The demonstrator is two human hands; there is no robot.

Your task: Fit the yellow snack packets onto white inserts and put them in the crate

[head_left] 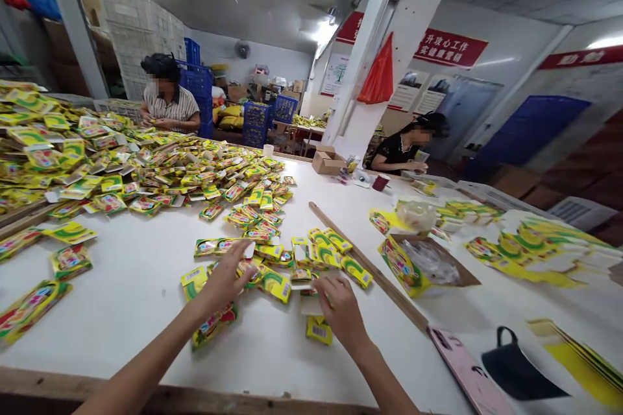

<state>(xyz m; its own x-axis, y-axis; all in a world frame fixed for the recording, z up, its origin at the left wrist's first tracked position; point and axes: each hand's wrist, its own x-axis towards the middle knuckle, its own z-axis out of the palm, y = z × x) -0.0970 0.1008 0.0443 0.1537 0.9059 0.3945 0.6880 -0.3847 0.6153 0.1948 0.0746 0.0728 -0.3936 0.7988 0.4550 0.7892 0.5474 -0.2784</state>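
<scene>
My left hand (pixel 224 279) reaches forward over the white table (pixel 136 285), fingers stretched out and touching small yellow packets (pixel 272 266) in a loose cluster. My right hand (pixel 341 308) rests just right of it, fingers curled down onto a pale packet (pixel 311 303). A yellow packet with a barcode (pixel 318 331) lies below the right hand. Another packet (pixel 214 324) lies under my left wrist.
A big heap of yellow packets (pixel 97 155) covers the table's left and far side. A wooden strip (pixel 365 266) runs diagonally at right, beyond it an open carton (pixel 428 266), stacked yellow cards (pixel 535 249), a black mask (pixel 516 369) and a pink phone (pixel 467 373). Two people sit across the table.
</scene>
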